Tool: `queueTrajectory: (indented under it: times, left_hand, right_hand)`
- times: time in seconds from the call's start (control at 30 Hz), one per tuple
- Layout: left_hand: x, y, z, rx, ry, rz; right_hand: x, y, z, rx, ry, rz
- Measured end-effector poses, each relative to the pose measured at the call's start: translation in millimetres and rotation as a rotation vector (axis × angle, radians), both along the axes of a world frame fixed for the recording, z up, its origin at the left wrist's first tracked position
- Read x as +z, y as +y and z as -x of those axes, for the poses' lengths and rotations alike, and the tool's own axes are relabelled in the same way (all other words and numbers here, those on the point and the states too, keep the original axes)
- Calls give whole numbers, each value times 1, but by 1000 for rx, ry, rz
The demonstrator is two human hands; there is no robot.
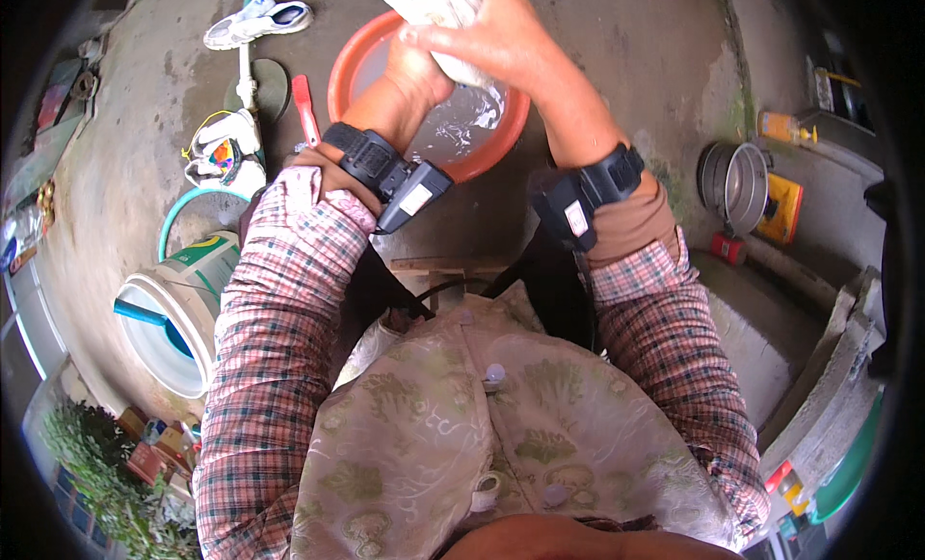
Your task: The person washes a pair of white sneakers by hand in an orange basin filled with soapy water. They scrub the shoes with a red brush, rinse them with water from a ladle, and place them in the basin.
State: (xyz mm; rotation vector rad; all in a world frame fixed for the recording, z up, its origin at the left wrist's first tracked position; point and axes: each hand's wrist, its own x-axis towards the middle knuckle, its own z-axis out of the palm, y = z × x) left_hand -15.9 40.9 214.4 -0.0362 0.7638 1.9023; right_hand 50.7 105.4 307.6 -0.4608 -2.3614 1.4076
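Observation:
Both hands are raised over an orange plastic basin [334, 90] holding cloudy water with suds. My right hand [498, 43] grips a white shoe [441, 4], its thumb lying across the near side. The shoe is partly cut off by the top edge of the view. From below and to the left, my left hand [419, 72] supports the same shoe, and its fingers are mostly hidden behind it. Left of the basin, a red-handled brush [305, 108] lies on the concrete floor.
A white sneaker [256, 24] and another white shoe [225, 152] with a colourful lining lie at left. Nearer stands a white bucket [134, 350] with a blue dipper [141, 311] inside, beside a teal hose [170, 220]. At right are a metal pot [744, 188] and a pump bottle [780, 126].

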Motion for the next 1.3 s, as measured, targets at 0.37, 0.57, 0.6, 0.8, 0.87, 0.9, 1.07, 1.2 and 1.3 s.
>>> queueTrajectory:
  times: [0.37, 0.57, 0.6, 0.8, 0.87, 0.9, 1.07, 1.2, 1.3]
  left_hand:
    - [11, -7, 41, -37, 236, 451]
    - [23, -1, 26, 37, 206, 81]
    - [25, 0, 24, 50, 215, 63]
    - [34, 3, 21, 101, 215, -38]
    - [34, 4, 19, 77, 220, -65]
    - [34, 3, 18, 70, 216, -78]
    - [22, -19, 15, 18, 185, -116]
    - [9, -52, 16, -15, 148, -129]
    - [4, -64, 19, -34, 141, -126]
  right_hand:
    - [10, 3, -10, -341, 4, -235]
    - [23, 0, -9, -202, -23, -144]
    - [24, -1, -8, -182, 20, -164]
    - [31, -10, -5, -221, 73, -198]
    - [35, -13, -6, -272, 8, -167]
    - [36, -16, -7, -324, -79, -155]
    - [31, -33, -4, -429, -103, -123]
    - [21, -41, -10, -354, 133, -267]
    - [16, -45, -12, -336, 188, -341]
